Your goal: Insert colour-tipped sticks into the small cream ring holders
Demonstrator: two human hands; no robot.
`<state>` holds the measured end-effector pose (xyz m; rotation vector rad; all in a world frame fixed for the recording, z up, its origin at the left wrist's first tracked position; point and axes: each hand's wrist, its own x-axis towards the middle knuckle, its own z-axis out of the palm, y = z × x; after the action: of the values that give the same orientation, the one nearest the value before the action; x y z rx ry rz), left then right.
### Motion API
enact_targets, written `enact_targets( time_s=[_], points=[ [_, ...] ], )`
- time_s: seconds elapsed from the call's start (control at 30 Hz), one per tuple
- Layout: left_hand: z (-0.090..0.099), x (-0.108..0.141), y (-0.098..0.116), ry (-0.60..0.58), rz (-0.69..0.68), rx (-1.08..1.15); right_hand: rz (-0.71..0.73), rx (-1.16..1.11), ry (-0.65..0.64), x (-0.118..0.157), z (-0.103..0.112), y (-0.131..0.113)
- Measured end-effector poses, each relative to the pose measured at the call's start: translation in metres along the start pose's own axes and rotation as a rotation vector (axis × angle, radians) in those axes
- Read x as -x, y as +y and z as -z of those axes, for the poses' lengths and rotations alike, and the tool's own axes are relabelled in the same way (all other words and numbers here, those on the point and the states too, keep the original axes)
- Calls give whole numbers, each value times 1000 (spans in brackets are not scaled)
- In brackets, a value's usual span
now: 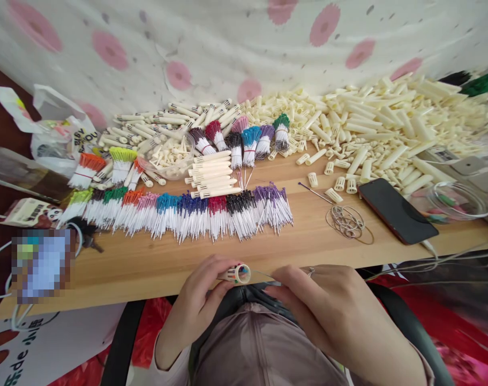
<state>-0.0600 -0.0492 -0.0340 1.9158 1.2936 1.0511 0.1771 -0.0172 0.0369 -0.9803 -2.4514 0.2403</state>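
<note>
A: What do the two hands have?

B: The left hand (201, 300) grasps a cream pen barrel (230, 274) between thumb and fingers, its round mouth turned toward the right hand (328, 300). That one seems to pinch a slim greyish piece (263, 275); I can't tell exactly what it is.

A: Which step would you call this?

B: Filling or adjusting the barrel's inside, I'd judge, as coloured bits show within the mouth.

A: And the next move calls for what?

B: A steady left grip and the slim piece lined up with the opening. Whether it touches the rim, I can't make out.

A: How are they posed?

B: Both at the near edge of the table (147, 268), above the lap. The left reaches in with its thumb nearest the body; the right lies back upward, thumb and forefinger leading.

A: Farther out?

B: A row of colour-tipped refills (191, 214), then a stack of barrels (214, 174) behind it. Rightward, looped wire (348, 222) and a phone (398, 210).
</note>
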Motion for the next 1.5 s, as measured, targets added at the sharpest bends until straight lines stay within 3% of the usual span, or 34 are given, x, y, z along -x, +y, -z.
enact_targets(
  time_s=[0.13,0.2,0.53,0.97,1.5],
  points=[
    [-19,6,-5,269,57,193,-72,-59,74,-1,-5,-4],
    [-29,6,-5,341,45,291,-84,-78,103,-2,-11,-9],
    [-41,-1,3,357,-40,407,-81,-86,139,-4,-19,-20],
    [-43,1,3,442,-49,320,-95,-85,137,-5,-24,-22],
    [-45,2,11,404,28,428,-117,-59,157,0,-22,-25]
  ],
)
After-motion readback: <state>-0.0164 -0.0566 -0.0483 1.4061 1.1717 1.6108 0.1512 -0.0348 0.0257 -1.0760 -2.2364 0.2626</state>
